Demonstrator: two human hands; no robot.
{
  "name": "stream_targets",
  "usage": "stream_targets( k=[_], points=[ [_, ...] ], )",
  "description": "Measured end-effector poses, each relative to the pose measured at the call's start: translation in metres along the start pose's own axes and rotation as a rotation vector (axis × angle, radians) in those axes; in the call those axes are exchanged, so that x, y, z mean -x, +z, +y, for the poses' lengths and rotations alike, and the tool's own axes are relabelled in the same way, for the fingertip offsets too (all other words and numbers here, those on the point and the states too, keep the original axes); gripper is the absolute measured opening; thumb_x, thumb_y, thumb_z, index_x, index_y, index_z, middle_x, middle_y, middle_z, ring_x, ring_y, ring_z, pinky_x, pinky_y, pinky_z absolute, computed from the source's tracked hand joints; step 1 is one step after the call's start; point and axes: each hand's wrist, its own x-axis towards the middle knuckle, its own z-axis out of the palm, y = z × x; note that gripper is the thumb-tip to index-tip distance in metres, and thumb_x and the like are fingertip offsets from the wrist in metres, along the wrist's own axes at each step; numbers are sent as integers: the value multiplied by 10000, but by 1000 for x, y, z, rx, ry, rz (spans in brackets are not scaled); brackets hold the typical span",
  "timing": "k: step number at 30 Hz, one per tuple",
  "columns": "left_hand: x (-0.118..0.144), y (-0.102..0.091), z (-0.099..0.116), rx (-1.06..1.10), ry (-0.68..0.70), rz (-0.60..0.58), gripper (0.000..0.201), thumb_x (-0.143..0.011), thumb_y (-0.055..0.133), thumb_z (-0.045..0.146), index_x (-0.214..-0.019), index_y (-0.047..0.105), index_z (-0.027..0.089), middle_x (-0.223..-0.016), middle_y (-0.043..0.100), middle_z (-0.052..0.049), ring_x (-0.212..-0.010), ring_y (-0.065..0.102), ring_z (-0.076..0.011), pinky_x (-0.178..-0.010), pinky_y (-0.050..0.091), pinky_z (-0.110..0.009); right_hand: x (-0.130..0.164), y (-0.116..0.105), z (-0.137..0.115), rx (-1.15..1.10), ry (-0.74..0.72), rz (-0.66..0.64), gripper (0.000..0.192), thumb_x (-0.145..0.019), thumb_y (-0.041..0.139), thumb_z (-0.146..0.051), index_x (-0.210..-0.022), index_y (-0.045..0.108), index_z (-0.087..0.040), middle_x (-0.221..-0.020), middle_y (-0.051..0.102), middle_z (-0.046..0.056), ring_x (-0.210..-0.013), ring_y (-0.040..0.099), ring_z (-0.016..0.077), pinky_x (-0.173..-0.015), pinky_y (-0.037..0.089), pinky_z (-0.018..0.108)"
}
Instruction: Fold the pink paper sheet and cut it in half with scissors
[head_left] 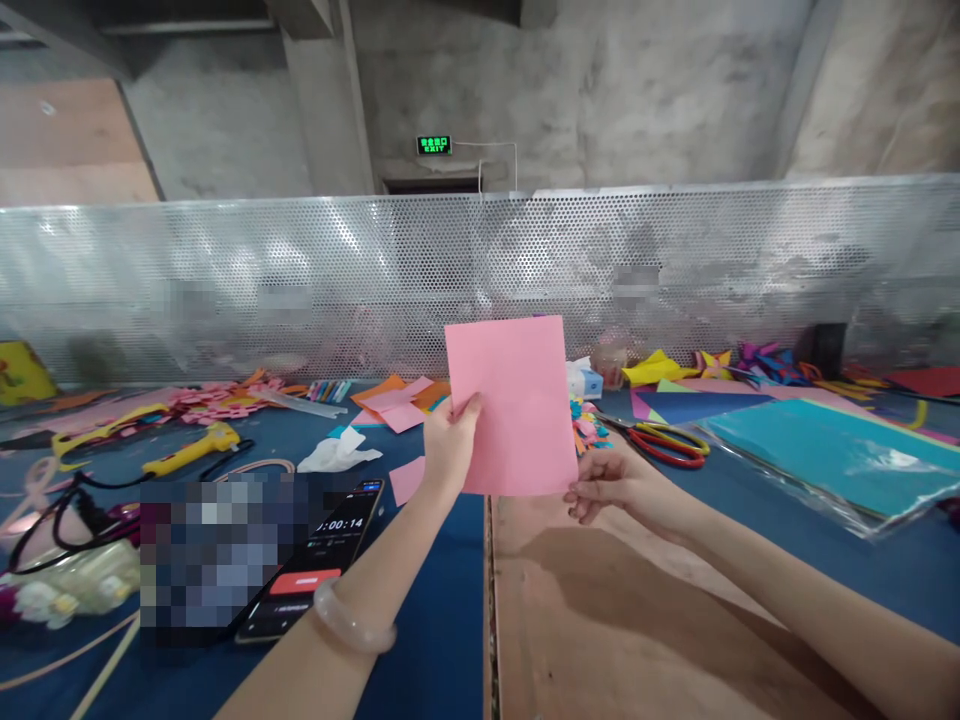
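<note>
A flat rectangular sheet of pink paper (521, 400) is held upright above the table in front of me. My left hand (451, 440) grips its left edge, thumb on the near face and the other fingers behind. At the lower right corner, my right hand (611, 487) has its curled fingertips pinching the paper lightly. A pale bangle (352, 620) circles my left wrist. Behind the sheet lie orange and pink paper pieces (397, 403), partly hidden by it.
Scissors with red and yellow handles (667, 443) lie right of the sheet, beside a plastic-wrapped teal paper pack (832, 450). On the left are a phone (315, 560) showing a timer, a yellow glue gun (191, 450) and crumpled tissue (339, 452). A perforated metal panel (315, 280) stands behind.
</note>
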Motion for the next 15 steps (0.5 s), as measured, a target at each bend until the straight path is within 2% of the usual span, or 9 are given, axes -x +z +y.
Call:
stream_targets(
  k=[3,6,8,11,15],
  points=[
    [-3,1,-7,92,-81,-40,307,-744,545,422,-790,643,135,-733,647,-49,-710,588,-186,-639,448,-284,1,-4,-5,48,39,29,213,-668,719,-271,-765,606,-118,-764,687,84,-682,663,197,-626,538,344],
    [-2,1,-9,185,-144,-81,289,-737,531,381,-855,634,138,-771,647,-40,-720,590,-175,-638,451,-271,1,-8,-5,64,80,41,277,-694,690,-346,-841,607,-126,-817,683,104,-808,658,244,-637,548,368],
    [-1,2,-7,221,-181,-98,287,-724,539,367,-879,627,142,-796,649,-38,-722,593,-173,-628,450,-263,-1,-10,-3,73,64,74,301,-717,658,-396,-854,610,-132,-822,668,92,-821,653,242,-631,553,365],
    [3,3,-3,226,-203,-120,272,-720,542,379,-836,626,147,-780,648,-34,-704,594,-172,-606,448,-258,-5,-10,3,119,13,131,310,-714,647,-435,-743,605,-129,-706,639,49,-698,648,189,-615,553,339],
    [4,5,0,291,-191,-162,280,-724,540,375,-845,638,143,-845,661,-54,-770,606,-184,-665,462,-273,-10,-10,7,194,-88,236,361,-695,636,-485,-597,513,-161,-488,529,-23,-511,584,139,-556,542,321]
  ],
)
